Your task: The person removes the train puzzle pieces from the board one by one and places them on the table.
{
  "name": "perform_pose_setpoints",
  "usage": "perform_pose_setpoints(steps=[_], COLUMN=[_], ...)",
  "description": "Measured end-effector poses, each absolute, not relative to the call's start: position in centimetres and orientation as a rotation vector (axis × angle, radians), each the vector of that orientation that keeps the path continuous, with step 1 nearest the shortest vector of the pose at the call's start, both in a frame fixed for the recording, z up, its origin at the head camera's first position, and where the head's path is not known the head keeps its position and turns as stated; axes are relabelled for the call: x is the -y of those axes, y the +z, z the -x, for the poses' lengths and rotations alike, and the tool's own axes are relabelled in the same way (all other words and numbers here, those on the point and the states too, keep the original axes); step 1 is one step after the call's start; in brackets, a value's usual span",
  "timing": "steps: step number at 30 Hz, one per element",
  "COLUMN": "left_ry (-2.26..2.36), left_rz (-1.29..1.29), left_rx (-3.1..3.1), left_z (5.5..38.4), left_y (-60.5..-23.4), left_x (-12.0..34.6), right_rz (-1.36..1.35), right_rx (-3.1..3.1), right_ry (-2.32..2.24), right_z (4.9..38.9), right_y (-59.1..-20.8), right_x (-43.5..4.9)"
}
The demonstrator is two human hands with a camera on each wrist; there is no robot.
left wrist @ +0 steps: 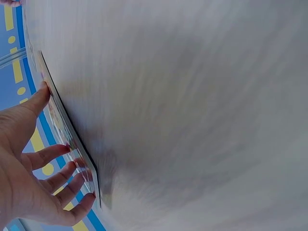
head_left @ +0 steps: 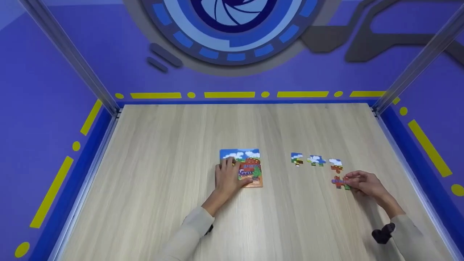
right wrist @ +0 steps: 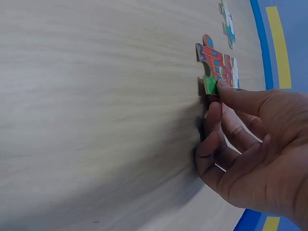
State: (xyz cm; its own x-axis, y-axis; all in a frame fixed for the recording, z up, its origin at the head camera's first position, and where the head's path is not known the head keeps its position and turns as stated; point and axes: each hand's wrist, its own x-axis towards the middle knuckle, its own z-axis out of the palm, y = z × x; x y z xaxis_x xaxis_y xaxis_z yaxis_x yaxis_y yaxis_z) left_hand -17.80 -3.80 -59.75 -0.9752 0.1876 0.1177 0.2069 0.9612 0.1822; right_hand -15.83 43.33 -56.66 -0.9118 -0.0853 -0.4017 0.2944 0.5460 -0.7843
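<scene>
My left hand (head_left: 227, 175) rests on a jigsaw puzzle (head_left: 251, 165) with spread fingers, covering its left part. Blue sky, white clouds and a red building show on the puzzle's uncovered part. In the left wrist view, the thumb and fingertips touch the puzzle (left wrist: 77, 144) from above. Over to the right, my right hand (head_left: 366, 184) pinches a red and green puzzle piece (head_left: 338, 182) at its green corner. In the right wrist view this piece (right wrist: 211, 60) is held slightly tilted between thumb and fingers, close over the table.
Beyond the right hand lie a cloud-and-red puzzle piece (head_left: 335, 164), a cloud piece (head_left: 316, 160) and a blue-and-green piece (head_left: 297, 158) in a loose row. The wooden table (head_left: 163, 152) is bounded by blue panels (head_left: 83, 47) at the back and sides.
</scene>
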Motion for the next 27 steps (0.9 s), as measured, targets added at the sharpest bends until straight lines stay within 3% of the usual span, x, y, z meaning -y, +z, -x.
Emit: perform_pose_setpoints(steps=[27], left_ry=[-0.426], left_rz=[0.298], left_rx=[3.036], left_z=[17.6], left_y=[-59.4], left_x=[3.9], right_rz=[-0.212], right_rx=[-2.664], right_ry=[-1.141], right_z=[15.2], right_y=[-57.1], right_x=[-41.9])
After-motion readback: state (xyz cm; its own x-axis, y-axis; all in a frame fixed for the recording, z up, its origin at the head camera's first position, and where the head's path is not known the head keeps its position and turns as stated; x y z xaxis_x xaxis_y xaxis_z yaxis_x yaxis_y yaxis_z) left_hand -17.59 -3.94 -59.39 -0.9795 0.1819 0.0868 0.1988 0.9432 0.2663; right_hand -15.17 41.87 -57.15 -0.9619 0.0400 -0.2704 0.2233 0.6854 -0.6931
